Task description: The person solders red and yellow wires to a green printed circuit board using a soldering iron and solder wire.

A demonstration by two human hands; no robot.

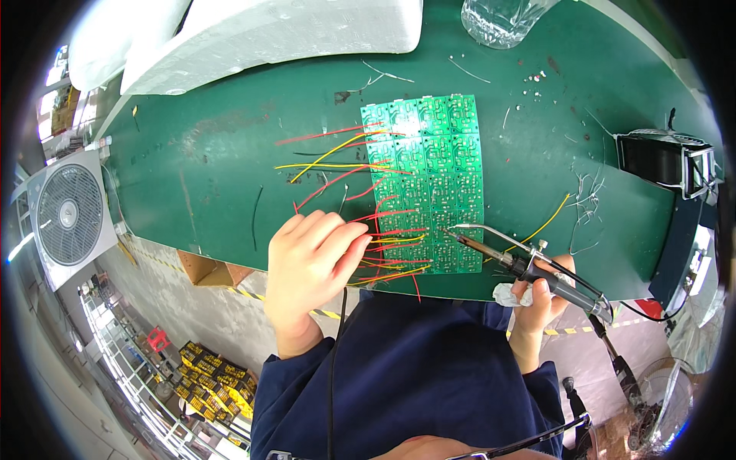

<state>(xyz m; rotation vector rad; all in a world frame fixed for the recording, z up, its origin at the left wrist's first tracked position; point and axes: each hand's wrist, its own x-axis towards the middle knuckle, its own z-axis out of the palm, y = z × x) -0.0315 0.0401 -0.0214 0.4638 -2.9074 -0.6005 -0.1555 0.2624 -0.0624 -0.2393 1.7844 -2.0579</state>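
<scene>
A green circuit board panel [460, 169] lies on the green bench, with many small repeated sections. Red and yellow wires [326, 165] run across its left side and hang off that edge. My left hand [310, 253] is closed in a pinch at the panel's lower left, apparently around a red wire [402, 231]; the fingertips partly hide its end. My right hand [543, 295] grips a soldering iron [529, 271] with a thin metal feed tube [502, 231] fixed alongside. The iron's tip points left over the lower panel. A crumpled white tissue [506, 294] sits against my right fingers.
A white foam box [284, 38] stands at the back left, a clear plastic container [502, 23] at the back. A black device [663, 161] sits at the right edge. Wire scraps [590, 199] and a yellow wire [548, 218] lie right of the panel. A fan [67, 207] stands left.
</scene>
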